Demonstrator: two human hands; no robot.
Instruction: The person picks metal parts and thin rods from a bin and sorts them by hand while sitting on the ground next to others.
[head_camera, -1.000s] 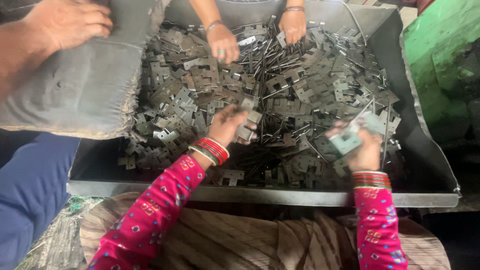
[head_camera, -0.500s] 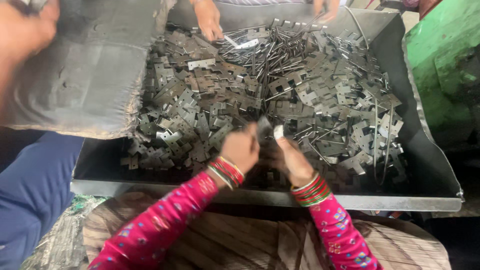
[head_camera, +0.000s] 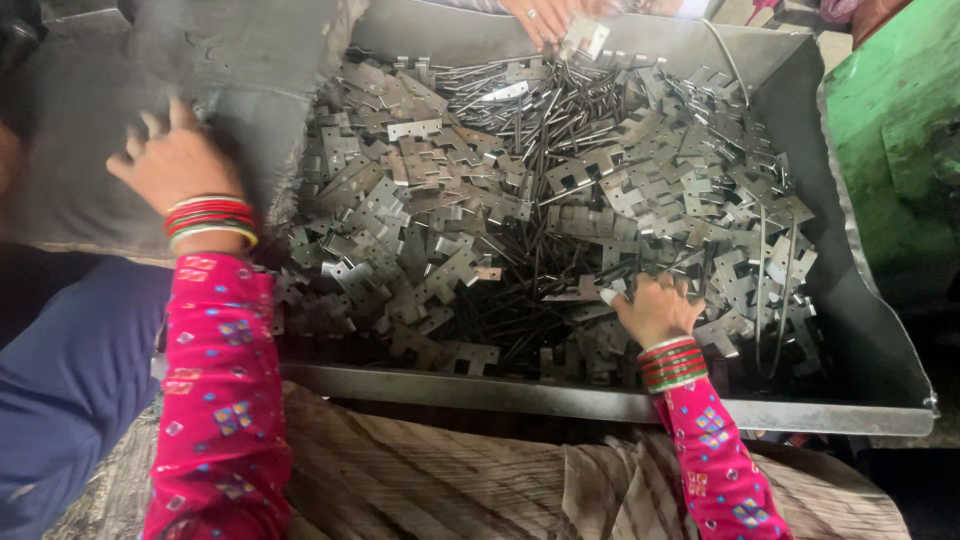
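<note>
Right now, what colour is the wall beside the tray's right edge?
Green wall, worn and scuffed, beside the metal tray. Head view.

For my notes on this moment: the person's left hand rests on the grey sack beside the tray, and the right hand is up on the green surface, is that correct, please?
Not quite. The left hand does rest on the grey sack, but the right hand is down among the metal hinge plates in the steel tray, not on the green surface. The head view shows this.

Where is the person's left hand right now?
In the head view, the left hand rests at upper left on the grey sack, beside the tray of metal plates.
</note>
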